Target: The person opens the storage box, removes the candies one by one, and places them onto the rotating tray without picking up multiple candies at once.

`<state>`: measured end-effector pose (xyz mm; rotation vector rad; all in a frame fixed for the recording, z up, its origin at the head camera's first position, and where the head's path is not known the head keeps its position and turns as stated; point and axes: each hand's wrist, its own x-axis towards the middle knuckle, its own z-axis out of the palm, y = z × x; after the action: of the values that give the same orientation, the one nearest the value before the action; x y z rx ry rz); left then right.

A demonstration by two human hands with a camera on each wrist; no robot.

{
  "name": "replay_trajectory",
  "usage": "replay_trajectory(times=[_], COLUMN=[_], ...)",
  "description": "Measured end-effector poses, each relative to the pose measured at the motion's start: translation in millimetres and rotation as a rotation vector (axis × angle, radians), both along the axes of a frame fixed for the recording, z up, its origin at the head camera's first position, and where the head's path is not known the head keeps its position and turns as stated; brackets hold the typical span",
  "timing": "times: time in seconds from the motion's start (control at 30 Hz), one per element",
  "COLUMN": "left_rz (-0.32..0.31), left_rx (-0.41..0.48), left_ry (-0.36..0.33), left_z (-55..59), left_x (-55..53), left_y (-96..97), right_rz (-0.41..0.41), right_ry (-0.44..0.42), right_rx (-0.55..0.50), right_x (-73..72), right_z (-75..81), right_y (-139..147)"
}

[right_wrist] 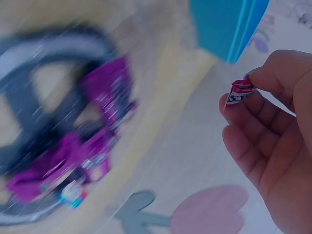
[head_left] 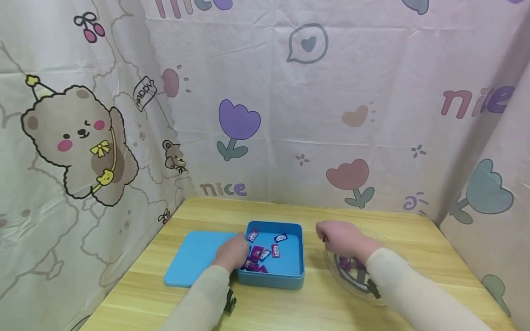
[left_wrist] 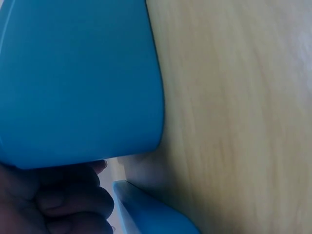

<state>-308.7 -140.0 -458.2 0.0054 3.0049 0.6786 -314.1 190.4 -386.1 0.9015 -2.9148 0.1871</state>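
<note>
A blue rectangular box [head_left: 273,281] stands on the table, with several small wrapped candies [head_left: 256,253] inside, most towards its left side. My left hand [head_left: 233,252] grips the box's left wall; in the left wrist view its curled fingers [left_wrist: 78,200] lie against the box's side. My right hand [head_left: 341,239] is raised between the box and a clear round dish [head_left: 352,287]. Between thumb and fingertips it pinches a small red and white wrapped candy [right_wrist: 239,91]. Purple candy wrappers [right_wrist: 105,85] lie in the dish, blurred, over a dark wheel-shaped pattern.
A light blue flat lid [head_left: 194,257] lies on the wooden table [head_left: 323,308], left of the box and partly behind my left hand. A printed curtain [head_left: 273,115] hangs along the table's back and both sides.
</note>
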Motion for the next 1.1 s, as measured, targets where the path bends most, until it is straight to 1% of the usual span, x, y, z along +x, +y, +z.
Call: replay_trajectory(times=[0.13, 0.23, 0.43, 0.57, 0.7, 0.93, 1.1], left_rz=[0.007, 0.004, 0.005, 0.003, -0.001, 0.001, 0.009], left_rx=[-0.002, -0.004, 0.012, 0.002, -0.008, 0.012, 0.030], left_ry=[-0.009, -0.011, -0.005, -0.005, 0.001, 0.015, 0.010], left_z=[0.5, 1.4, 2.6, 4.0, 3.7, 3.1, 3.7], left_x=[0.5, 1.2, 4.0, 4.7, 5.1, 5.1, 4.5], left_y=[0.7, 2.0, 2.5, 2.3, 1.5, -0.2, 0.4], right_rz=[-0.020, -0.040, -0.076, -0.116, -0.141, -0.165, -0.175], right_ry=[0.006, -0.006, -0.042, -0.114, -0.160, -0.181, -0.193], right_rx=[-0.011, -0.017, -0.010, -0.012, -0.008, 0.031, 0.031], right_x=[2.8, 7.0, 12.4, 16.2, 22.0, 25.6, 24.9], right_z=[-3.6, -6.8, -16.0, -23.6, -29.9, -40.1, -41.3], right_y=[25.9, 42.4, 62.9, 68.9, 70.3, 72.3, 72.2])
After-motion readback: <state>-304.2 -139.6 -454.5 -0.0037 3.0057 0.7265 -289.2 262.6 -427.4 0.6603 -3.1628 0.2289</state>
